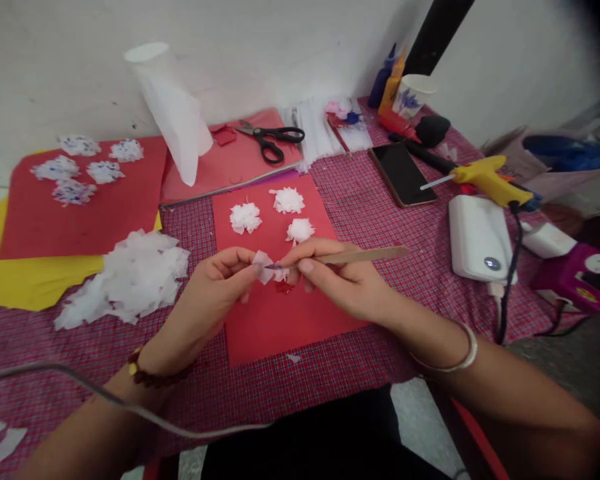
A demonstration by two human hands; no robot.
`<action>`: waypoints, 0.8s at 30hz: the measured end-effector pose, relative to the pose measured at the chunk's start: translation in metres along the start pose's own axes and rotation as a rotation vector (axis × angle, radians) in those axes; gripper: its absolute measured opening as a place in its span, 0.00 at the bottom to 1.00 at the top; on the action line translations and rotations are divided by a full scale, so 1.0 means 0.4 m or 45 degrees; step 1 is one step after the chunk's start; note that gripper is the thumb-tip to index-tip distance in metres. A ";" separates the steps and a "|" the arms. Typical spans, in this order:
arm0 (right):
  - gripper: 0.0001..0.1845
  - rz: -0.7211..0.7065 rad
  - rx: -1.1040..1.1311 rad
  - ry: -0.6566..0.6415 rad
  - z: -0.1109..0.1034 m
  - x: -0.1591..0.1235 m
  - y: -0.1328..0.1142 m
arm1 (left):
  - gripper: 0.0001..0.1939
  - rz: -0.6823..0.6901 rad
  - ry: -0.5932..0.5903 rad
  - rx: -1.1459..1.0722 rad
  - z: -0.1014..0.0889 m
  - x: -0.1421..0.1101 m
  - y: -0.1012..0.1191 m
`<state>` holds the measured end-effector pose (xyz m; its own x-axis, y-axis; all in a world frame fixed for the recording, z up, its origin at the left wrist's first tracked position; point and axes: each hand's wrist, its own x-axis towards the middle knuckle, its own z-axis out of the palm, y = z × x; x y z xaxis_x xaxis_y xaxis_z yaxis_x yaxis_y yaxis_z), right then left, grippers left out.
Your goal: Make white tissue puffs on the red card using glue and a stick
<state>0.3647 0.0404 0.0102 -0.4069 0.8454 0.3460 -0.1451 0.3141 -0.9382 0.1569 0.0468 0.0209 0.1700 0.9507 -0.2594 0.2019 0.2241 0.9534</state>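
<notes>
My left hand (pixel 215 287) pinches a small white tissue piece (pixel 263 263) above a red paper sheet (pixel 280 320). My right hand (pixel 340 280) grips a thin wooden stick (pixel 360 255), and its dark tip touches the tissue piece. Three white tissue flowers (pixel 245 217) lie on the far half of the red sheet. A small red blob (pixel 285 288) sits on the sheet just under my fingers.
A heap of white tissue scraps (pixel 130 277) lies left. Speckled tissue flowers (pixel 75 170) rest on another red sheet (pixel 80 213) over yellow paper (pixel 25 273). Scissors (pixel 273 140), a phone (pixel 403 175), a yellow glue gun (pixel 490 180), a white power bank (pixel 477 237), paint bottles (pixel 390 83) and a paper cup (pixel 413 93) lie beyond.
</notes>
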 end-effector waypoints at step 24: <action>0.08 0.088 -0.167 -0.010 -0.003 0.005 -0.007 | 0.06 -0.017 0.024 -0.043 0.007 -0.005 0.011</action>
<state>0.3655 0.0418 0.0135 -0.4190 0.8638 0.2797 0.0026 0.3092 -0.9510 0.1599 0.0452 0.0251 0.1493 0.9513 -0.2698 0.1711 0.2439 0.9546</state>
